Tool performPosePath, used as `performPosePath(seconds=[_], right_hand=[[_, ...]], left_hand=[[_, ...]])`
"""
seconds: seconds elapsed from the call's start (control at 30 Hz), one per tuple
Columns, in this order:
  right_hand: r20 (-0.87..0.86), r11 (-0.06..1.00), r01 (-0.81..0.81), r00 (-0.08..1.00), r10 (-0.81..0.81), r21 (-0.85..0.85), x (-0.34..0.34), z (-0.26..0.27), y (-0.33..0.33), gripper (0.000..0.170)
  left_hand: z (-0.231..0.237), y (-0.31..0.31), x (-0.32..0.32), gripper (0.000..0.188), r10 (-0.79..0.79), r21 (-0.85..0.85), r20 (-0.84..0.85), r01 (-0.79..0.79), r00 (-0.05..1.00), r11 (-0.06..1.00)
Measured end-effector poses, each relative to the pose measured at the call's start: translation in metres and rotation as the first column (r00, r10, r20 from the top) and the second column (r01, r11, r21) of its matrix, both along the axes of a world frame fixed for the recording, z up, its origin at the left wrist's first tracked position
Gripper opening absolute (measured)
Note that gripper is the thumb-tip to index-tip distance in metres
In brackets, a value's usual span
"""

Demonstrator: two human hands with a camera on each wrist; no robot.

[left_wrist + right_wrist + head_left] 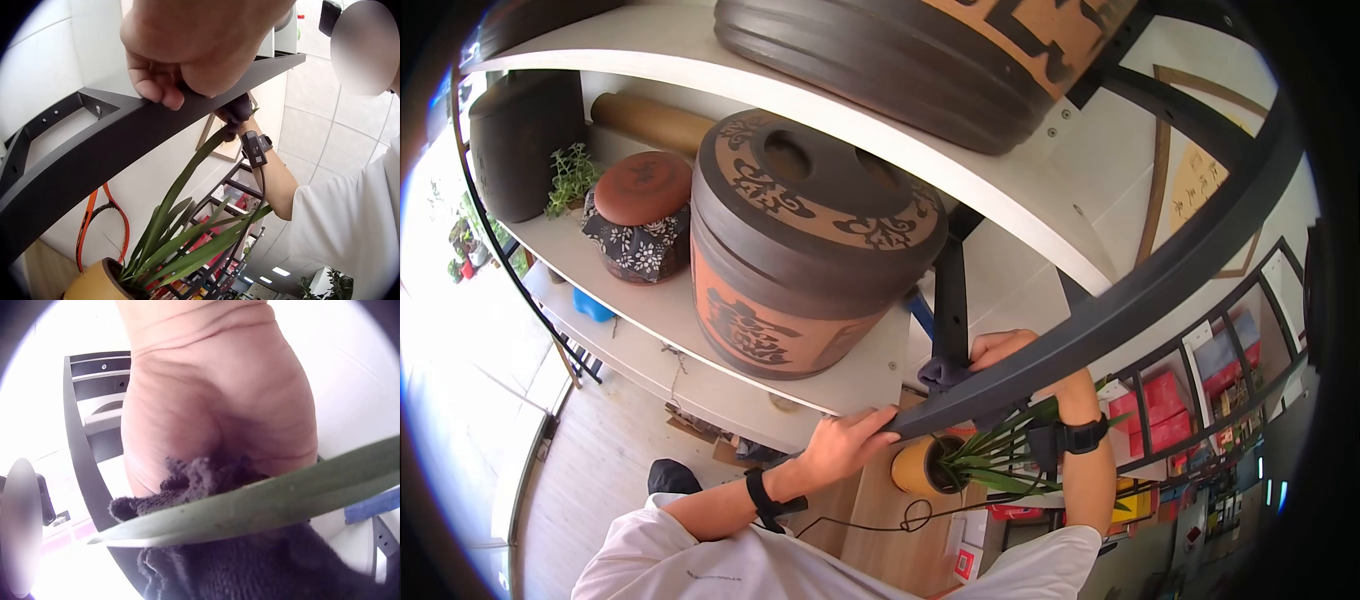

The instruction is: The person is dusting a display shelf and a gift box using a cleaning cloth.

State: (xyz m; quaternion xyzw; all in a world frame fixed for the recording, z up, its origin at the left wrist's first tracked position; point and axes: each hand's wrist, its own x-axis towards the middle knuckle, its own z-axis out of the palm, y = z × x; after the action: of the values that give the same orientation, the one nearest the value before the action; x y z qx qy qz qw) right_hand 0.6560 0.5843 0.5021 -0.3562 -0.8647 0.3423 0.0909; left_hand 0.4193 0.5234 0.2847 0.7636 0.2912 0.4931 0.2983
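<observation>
My left hand (850, 443) grips the dark metal upright (1040, 350) of a shelf rack, and its curled fingers (164, 94) show at the post's edge in the left wrist view. Higher along that post, my right hand (1000, 347) holds a dark purple-grey cloth (212, 569) bunched under the palm, against the rack. Part of the cloth (945, 374) shows beside the upright in the head view. A long green leaf (250, 512) crosses in front of the cloth in the right wrist view, and the right fingertips are hidden.
A big brown lidded jar (800, 290) and a smaller jar with a red lid (640, 188) stand on the white shelf. Below my hands is a spiky plant in a yellow pot (915, 470). An orange racket (84, 228) leans behind it. A black cable (850, 522) hangs across my front.
</observation>
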Motion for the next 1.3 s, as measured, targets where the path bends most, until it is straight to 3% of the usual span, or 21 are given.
performPosePath(seconds=[0.1, 0.2, 0.27, 0.37, 0.43, 0.5, 0.57, 0.63, 0.73, 0.77, 0.83, 0.9, 0.97, 1.07, 1.17, 1.23, 1.3], right_hand=[[0.158, 0.988, 0.147, 0.978, -0.136, -0.057, 0.001, 0.013, -0.016, 0.015], [0.114, 0.985, -0.031, 0.993, 0.012, 0.167, -0.001, 0.008, -0.006, 0.012], [0.124, 0.992, -0.058, 0.991, 0.045, 0.107, 0.005, -0.011, 0.014, 0.020], [0.293, 0.982, 0.147, 0.950, -0.107, -0.121, -0.043, 0.014, 0.011, 0.028], [0.263, 0.970, 0.166, 0.958, -0.116, -0.178, -0.047, 0.017, 0.012, 0.025], [0.045, 0.993, 0.023, 0.999, -0.018, -0.117, 0.003, -0.014, 0.029, 0.026], [-0.122, 0.996, -0.041, 0.992, 0.032, -0.076, 0.004, -0.026, 0.030, 0.029], [0.092, 0.987, 0.011, 0.996, 0.004, -0.159, -0.019, 0.002, 0.023, 0.030], [0.166, 0.930, 0.193, 0.975, -0.146, -0.314, -0.074, 0.025, 0.006, 0.033], [0.198, 0.944, 0.165, 0.974, -0.111, -0.286, -0.068, 0.019, 0.011, 0.028], [0.192, 0.994, 0.107, 0.976, -0.105, 0.001, -0.039, 0.001, 0.011, 0.023], [0.131, 0.983, 0.116, 0.982, -0.136, 0.144, -0.004, -0.010, 0.000, 0.021], [0.013, 0.971, 0.195, 0.980, -0.199, 0.137, 0.025, -0.016, -0.020, 0.018], [-0.290, 0.870, 0.473, 0.821, -0.492, -0.138, 0.016, -0.028, -0.055, 0.023], [-0.300, 0.730, 0.680, 0.685, -0.664, -0.064, 0.041, -0.090, -0.053, 0.035], [-0.136, 0.727, 0.664, 0.747, -0.650, 0.172, 0.076, -0.157, -0.025, 0.034], [-0.122, 0.784, 0.512, 0.855, -0.504, 0.352, 0.004, -0.133, -0.023, 0.028]], left_hand=[[0.003, 0.000, -0.004, 0.032, -0.008, -0.020, -0.030, 0.008, 1.000, 1.000], [0.000, -0.001, -0.003, 0.032, 0.007, -0.017, -0.027, -0.007, 1.000, 1.000], [0.002, 0.000, -0.001, 0.032, 0.012, -0.015, -0.037, -0.012, 0.999, 1.000], [0.000, 0.001, 0.000, 0.033, 0.051, 0.028, 0.014, -0.051, 0.999, 0.998], [0.001, 0.001, 0.000, 0.034, 0.051, 0.037, 0.010, -0.052, 0.999, 0.998], [0.000, 0.000, -0.001, 0.033, 0.057, 0.045, 0.010, -0.058, 0.998, 0.997], [-0.001, 0.002, -0.001, 0.033, 0.070, 0.060, 0.019, -0.071, 0.997, 0.996], [-0.003, 0.002, 0.000, 0.032, 0.075, 0.058, 0.029, -0.077, 0.997, 0.995], [-0.002, 0.002, 0.001, 0.030, 0.073, 0.078, 0.015, -0.074, 0.997, 0.994], [-0.001, 0.003, 0.001, 0.030, 0.076, 0.088, 0.009, -0.076, 0.997, 0.993], [0.002, 0.003, 0.000, 0.029, 0.069, 0.092, 0.032, -0.071, 0.997, 0.993], [0.003, 0.003, -0.002, 0.029, 0.057, 0.087, 0.043, -0.060, 0.997, 0.994], [0.003, 0.004, -0.003, 0.029, 0.042, 0.077, 0.042, -0.045, 0.998, 0.996], [-0.002, 0.005, 0.000, 0.030, 0.064, 0.100, 0.082, -0.072, 0.995, 0.992], [-0.004, 0.006, 0.002, 0.030, 0.061, 0.092, 0.079, -0.068, 0.995, 0.993], [-0.002, 0.006, 0.001, 0.030, 0.046, 0.078, 0.077, -0.052, 0.996, 0.996], [0.000, 0.005, -0.001, 0.031, 0.017, 0.055, 0.054, -0.020, 0.998, 0.998]])
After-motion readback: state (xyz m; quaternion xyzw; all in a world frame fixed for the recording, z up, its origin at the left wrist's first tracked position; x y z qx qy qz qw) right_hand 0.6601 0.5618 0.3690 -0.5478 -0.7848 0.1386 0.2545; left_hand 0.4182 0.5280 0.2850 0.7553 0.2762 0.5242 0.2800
